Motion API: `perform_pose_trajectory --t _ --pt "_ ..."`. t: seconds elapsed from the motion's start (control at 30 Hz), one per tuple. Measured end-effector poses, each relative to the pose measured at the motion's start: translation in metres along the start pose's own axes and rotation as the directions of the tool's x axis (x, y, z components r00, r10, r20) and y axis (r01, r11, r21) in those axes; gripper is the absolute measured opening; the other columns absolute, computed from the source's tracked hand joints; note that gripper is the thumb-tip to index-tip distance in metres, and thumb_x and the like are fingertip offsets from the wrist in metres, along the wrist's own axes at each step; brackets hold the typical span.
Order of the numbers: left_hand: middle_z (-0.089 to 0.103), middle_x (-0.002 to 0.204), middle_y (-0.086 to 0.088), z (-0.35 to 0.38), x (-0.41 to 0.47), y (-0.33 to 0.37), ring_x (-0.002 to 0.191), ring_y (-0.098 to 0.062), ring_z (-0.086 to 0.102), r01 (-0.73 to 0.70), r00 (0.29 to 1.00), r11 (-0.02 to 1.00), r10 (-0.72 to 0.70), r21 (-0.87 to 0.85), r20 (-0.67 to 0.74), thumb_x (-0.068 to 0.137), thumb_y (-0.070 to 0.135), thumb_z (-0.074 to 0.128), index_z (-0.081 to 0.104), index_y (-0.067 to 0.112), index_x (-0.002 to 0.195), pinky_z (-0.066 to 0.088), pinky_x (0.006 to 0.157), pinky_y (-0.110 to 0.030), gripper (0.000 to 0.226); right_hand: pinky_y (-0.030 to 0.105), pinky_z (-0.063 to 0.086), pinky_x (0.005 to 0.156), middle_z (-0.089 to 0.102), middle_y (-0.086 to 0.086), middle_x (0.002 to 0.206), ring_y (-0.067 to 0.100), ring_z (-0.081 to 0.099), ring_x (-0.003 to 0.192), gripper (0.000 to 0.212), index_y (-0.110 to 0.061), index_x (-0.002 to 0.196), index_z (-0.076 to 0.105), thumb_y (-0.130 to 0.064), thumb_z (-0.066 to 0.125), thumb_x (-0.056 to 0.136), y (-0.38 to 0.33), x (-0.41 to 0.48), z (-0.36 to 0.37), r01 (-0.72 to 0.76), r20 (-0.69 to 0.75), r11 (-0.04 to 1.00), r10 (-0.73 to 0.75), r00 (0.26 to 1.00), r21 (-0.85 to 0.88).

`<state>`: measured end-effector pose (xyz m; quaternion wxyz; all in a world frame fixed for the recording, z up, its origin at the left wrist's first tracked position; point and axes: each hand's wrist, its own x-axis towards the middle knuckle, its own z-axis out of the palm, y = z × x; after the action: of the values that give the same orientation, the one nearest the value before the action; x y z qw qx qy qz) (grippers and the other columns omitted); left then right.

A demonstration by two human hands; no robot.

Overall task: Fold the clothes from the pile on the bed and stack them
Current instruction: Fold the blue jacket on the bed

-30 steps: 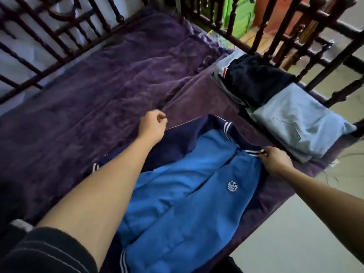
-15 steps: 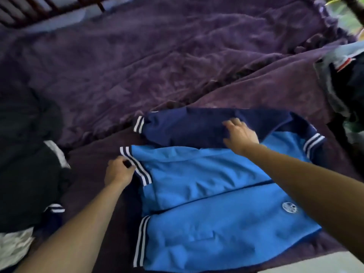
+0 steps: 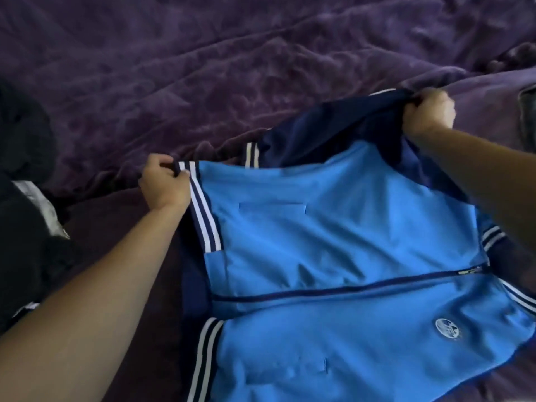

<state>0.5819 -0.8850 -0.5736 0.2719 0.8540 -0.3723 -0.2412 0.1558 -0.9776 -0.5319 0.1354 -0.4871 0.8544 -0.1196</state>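
A blue zip jacket (image 3: 333, 233) with navy sleeves and white-striped ribbing lies front up on the purple bedspread (image 3: 203, 68). A round white badge (image 3: 448, 329) sits on its chest. My left hand (image 3: 164, 184) pinches the striped hem at the jacket's far left corner. My right hand (image 3: 430, 111) grips the navy shoulder at the far right and lifts that edge off the bed. The navy sleeve (image 3: 304, 140) with its striped cuff lies along the far side between my hands.
A dark pile of clothes (image 3: 26, 204) with a pale patch lies at the left edge. A sliver of another dark garment (image 3: 528, 111) shows at the right edge. The bedspread is rumpled into ridges beyond the jacket.
My right hand left the middle of the navy sleeve and took hold of the shoulder further right, lifting it. My left hand now pinches the striped hem. The view moved closer.
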Motion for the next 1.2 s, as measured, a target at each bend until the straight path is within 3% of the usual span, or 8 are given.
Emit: perform_pose_trajectory --t 0.17,0.33,0.43,0.53,0.67,0.77,1.03,1.2 --pt "0.063 0.088 0.002 0.002 0.006 0.000 0.099 -0.024 0.062 0.060 0.998 0.998 -0.060 -0.013 -0.016 0.083 0.020 0.067 0.054 0.015 0.120 0.044 0.088 -0.028 0.040 0.045 0.040 0.096 0.045 0.020 0.138 0.040 0.048 0.119 0.047 -0.012 0.135 0.044 -0.021 0.054 0.089 0.008 -0.017 -0.004 0.136 0.006 0.990 -0.137 0.991 0.037" --pt "0.065 0.101 -0.011 0.010 -0.078 -0.057 0.099 -0.034 0.062 0.034 0.956 0.987 -0.079 0.159 0.283 0.080 0.033 0.074 0.056 0.011 0.110 0.045 0.081 -0.036 0.042 0.048 0.036 0.104 0.020 0.010 0.159 0.032 0.025 0.142 0.063 -0.023 0.147 0.038 -0.022 0.060 0.088 0.036 -0.116 0.051 0.592 0.367 0.801 -0.526 0.767 -0.089" --pt "0.057 0.115 -0.011 0.007 -0.131 -0.095 0.108 -0.033 0.055 -0.056 0.921 0.936 -0.086 0.347 0.379 0.079 0.033 0.075 0.055 0.013 0.117 0.050 0.084 -0.045 0.048 0.048 0.025 0.111 0.004 -0.002 0.162 0.020 0.003 0.148 0.069 -0.037 0.151 0.022 -0.047 0.055 0.090 0.072 -0.145 0.078 0.563 0.657 0.779 -0.275 0.702 -0.275" --pt "0.053 0.121 -0.008 -0.016 -0.169 -0.124 0.114 -0.029 0.050 -0.126 0.932 0.884 -0.051 0.450 0.360 0.087 0.033 0.066 0.053 0.015 0.126 0.048 0.082 -0.043 0.045 0.052 0.026 0.110 0.006 -0.002 0.160 0.020 0.003 0.147 0.074 -0.036 0.151 0.017 -0.048 0.056 0.089 0.100 -0.148 0.071 0.379 0.622 0.850 -0.079 0.779 -0.366" --pt "0.066 0.099 -0.001 -0.055 -0.214 -0.136 0.093 -0.020 0.062 0.204 0.873 0.966 -0.254 0.160 0.417 0.088 0.045 0.062 0.064 0.014 0.103 0.049 0.076 -0.034 0.034 0.050 0.034 0.105 0.022 0.006 0.154 0.028 0.021 0.141 0.066 -0.029 0.148 0.031 -0.033 0.057 0.088 0.099 -0.186 0.051 0.421 0.584 0.847 -0.170 0.794 -0.326" --pt "0.067 0.068 -0.004 -0.082 -0.243 -0.147 0.069 -0.023 0.064 0.229 0.835 0.968 -0.249 0.102 0.491 0.081 0.031 0.074 0.064 0.007 0.071 0.048 0.062 -0.036 0.028 0.044 0.038 0.104 0.029 0.007 0.153 0.030 0.031 0.137 0.061 -0.025 0.147 0.035 -0.032 0.057 0.090 0.102 -0.236 0.039 0.487 0.624 0.846 -0.264 0.736 -0.217" --pt "0.062 0.111 -0.017 -0.131 -0.298 -0.187 0.102 -0.038 0.057 0.284 0.941 0.855 -0.336 0.434 0.047 0.085 0.016 0.067 0.060 0.010 0.110 0.042 0.073 -0.039 0.026 0.042 0.041 0.094 0.042 0.008 0.141 0.031 0.040 0.129 0.052 -0.019 0.138 0.048 -0.030 0.060 0.088 0.159 -0.349 0.007 0.555 0.628 0.808 -0.331 0.704 -0.197" --pt "0.059 0.090 -0.017 -0.120 -0.328 -0.172 0.085 -0.040 0.057 -0.273 0.958 0.869 0.208 0.413 0.196 0.066 0.005 0.081 0.065 0.006 0.089 0.046 0.069 -0.047 0.028 0.042 0.047 0.079 0.060 0.005 0.111 0.033 0.060 0.103 0.054 -0.018 0.109 0.067 -0.044 0.081 0.064 0.208 -0.403 -0.023 0.635 0.530 0.767 -0.504 0.682 -0.089"
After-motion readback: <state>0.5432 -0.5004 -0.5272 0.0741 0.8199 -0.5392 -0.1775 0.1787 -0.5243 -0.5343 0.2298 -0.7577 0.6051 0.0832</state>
